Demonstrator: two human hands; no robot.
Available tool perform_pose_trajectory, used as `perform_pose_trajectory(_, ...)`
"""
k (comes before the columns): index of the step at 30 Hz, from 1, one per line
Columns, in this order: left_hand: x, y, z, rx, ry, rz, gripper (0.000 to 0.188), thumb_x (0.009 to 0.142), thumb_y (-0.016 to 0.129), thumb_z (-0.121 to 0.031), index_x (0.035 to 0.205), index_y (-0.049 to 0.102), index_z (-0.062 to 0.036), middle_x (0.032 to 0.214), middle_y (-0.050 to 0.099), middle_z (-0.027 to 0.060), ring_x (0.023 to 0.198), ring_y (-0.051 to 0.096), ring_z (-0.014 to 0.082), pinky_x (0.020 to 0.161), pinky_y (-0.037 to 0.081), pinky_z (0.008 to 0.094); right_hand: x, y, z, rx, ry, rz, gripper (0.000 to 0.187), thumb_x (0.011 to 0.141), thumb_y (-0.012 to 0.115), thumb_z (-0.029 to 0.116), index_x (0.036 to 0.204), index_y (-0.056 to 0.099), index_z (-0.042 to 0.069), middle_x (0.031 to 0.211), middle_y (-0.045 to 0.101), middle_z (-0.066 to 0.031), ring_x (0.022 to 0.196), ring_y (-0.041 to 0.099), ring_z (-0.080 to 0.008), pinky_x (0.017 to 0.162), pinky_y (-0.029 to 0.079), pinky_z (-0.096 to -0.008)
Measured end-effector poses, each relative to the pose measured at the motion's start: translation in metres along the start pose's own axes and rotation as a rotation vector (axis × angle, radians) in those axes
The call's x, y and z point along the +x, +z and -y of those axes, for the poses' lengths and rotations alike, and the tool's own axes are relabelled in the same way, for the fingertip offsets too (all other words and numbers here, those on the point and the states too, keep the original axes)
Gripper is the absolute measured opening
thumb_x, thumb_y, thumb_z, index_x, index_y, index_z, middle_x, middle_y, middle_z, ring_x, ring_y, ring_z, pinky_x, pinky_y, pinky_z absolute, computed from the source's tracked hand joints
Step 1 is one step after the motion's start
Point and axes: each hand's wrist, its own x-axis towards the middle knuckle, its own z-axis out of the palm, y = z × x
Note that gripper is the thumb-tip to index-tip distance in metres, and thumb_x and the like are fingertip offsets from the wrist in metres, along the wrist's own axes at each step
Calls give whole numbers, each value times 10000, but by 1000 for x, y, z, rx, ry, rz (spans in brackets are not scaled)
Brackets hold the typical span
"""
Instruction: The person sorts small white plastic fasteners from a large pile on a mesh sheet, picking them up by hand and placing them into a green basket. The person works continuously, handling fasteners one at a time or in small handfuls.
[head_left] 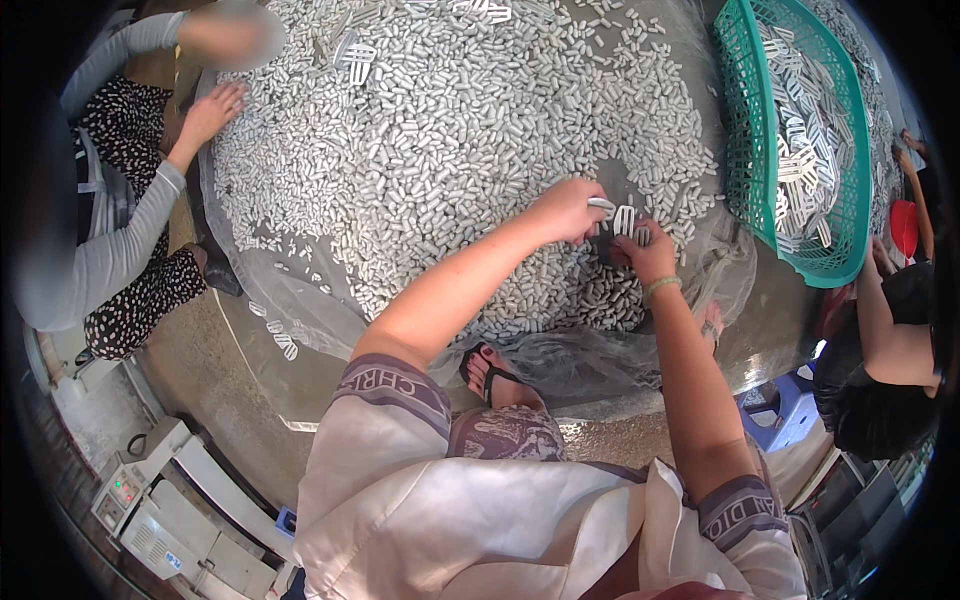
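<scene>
My left hand [572, 211] is closed, with a small pale oblong piece [601, 203] pinched at its fingertips. Just right of it, my right hand [650, 252] grips a flat silvery slotted piece [624, 219] made of parallel bars. Both hands are held close together over a big heap of small grey oblong pieces [480, 110], which lies spread on a sheet of thin see-through netting [735, 260]. Beneath my hands the heap thins out and a dark patch shows. Another slotted piece [358, 62] rests on the heap further away.
A teal plastic basket [748, 130] full of slotted pieces stands at the right. A co-worker's hand [212, 110] touches the heap's left side; another person [880, 340] sits at the right near a blue stool [785, 415]. A few slotted pieces [284, 345] lie at the lower left.
</scene>
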Motion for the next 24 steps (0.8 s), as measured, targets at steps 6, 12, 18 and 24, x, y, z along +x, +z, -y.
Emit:
perform_pose_trajectory(6,0,24,15,446,66,-207,297,798,572,-280,898,608,-2,835,629,200,789,619,332,715,477,419,-11,9,16,-487,-105,-82,224,712,694,68,881,572,-14,747,641,-101,615,616,-166,556,479,-294)
perform_pose_trajectory(12,3,22,7,395,-69,-116,342,791,566,-305,921,626,5,902,622,219,890,591,364,776,461,431,-9,11,14,-772,-192,-132,264,666,713,117,883,607,9,722,637,-125,663,619,-250,625,474,-346)
perform_pose_trajectory(18,8,40,5,365,-212,-187,284,775,542,-216,882,626,32,873,621,237,841,603,380,753,473,447,-14,21,12,-801,-211,-220,238,667,687,114,870,612,14,764,634,-194,747,624,-340,662,476,-392)
perform_pose_trajectory(24,7,55,-18,523,-69,-296,227,748,521,-147,842,629,29,837,626,245,818,614,377,721,494,437,-7,18,9,-881,-276,-212,235,678,675,123,879,613,16,782,628,-219,768,615,-373,679,477,-407)
